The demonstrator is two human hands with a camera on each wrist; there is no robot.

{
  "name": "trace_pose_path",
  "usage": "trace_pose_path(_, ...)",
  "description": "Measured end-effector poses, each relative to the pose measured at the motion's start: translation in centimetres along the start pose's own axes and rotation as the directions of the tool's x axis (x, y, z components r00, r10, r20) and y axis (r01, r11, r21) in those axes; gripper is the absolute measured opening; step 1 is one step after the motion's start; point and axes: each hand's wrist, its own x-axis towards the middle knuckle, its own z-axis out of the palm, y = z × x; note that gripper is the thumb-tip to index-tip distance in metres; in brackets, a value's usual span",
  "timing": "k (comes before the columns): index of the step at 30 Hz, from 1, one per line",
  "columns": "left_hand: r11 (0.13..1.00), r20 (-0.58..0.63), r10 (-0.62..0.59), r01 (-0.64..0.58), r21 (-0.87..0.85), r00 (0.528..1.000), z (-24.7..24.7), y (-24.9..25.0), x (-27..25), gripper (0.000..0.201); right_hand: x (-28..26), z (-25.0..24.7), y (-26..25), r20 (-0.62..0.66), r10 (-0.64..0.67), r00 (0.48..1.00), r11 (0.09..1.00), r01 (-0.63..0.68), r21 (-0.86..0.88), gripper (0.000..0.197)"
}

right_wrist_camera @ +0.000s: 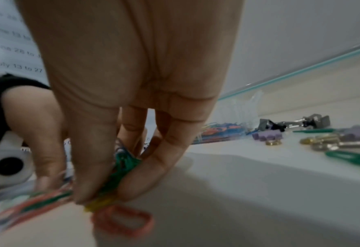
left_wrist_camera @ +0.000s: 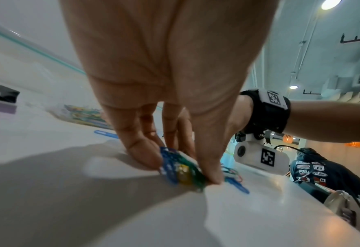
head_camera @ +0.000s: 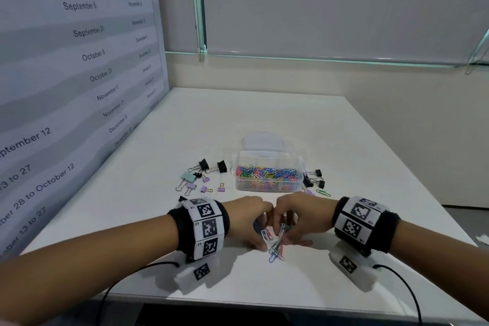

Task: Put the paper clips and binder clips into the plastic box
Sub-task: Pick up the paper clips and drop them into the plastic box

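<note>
A clear plastic box [head_camera: 268, 176], open and holding many coloured paper clips, stands mid-table. Near the table's front edge both hands meet over a small bunch of coloured paper clips [head_camera: 275, 245]. My left hand [head_camera: 254, 222] pinches blue, yellow and green clips [left_wrist_camera: 181, 170] between thumb and fingers. My right hand [head_camera: 296, 219] pinches green and yellow clips [right_wrist_camera: 115, 175]; a pink clip [right_wrist_camera: 123, 222] lies on the table below it. Black, mint and purple binder clips [head_camera: 201, 177] lie left of the box. Black binder clips [head_camera: 315, 178] and a green paper clip [head_camera: 323, 192] lie to its right.
The box's clear lid [head_camera: 263, 143] lies behind the box. A wall panel printed with dates [head_camera: 79, 74] runs along the white table's [head_camera: 370, 156] left side. In the left wrist view a person in a dark printed jacket [left_wrist_camera: 323, 173] is beyond the table.
</note>
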Motion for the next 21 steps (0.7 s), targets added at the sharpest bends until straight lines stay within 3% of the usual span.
trace_pose_path(4, 0.999, -0.007, 0.044, -0.044, -0.010, 0.999, -0.5, -0.4, 0.1, 0.020, 0.0, -1.1, 0.4, -0.027, 0.008, 1.000, 0.999, -0.007, 0.041, 0.011)
trace_pose_path(9, 0.999, -0.011, 0.038, -0.038, -0.015, 0.999, -2.1, -1.1, 0.6, 0.016, 0.7, -4.0, 1.1, -0.170, 0.101, 0.980, 0.982, -0.071, 0.175, 0.015)
trace_pose_path(15, 0.996, -0.194, -0.010, -0.008, -0.092, 0.981, -5.7, -1.5, 1.6, 0.011, 2.3, -7.1, 2.0, -0.472, 0.176, 0.864, 0.947, -0.018, 0.319, 0.012)
trace_pose_path(17, 0.993, -0.296, -0.047, 0.012, -0.118, 0.954, -7.0, -1.6, 2.1, 0.013, 3.0, -7.2, 2.6, -0.480, 0.189, 0.857, 0.957, -0.052, 0.285, 0.014)
trace_pose_path(21, 0.985, -0.402, -0.134, 0.076, -0.158, 0.906, -7.9, -2.4, 3.3, 0.015, 2.9, -6.5, 2.5, -0.441, 0.146, 0.885, 0.988, -0.153, 0.020, 0.025)
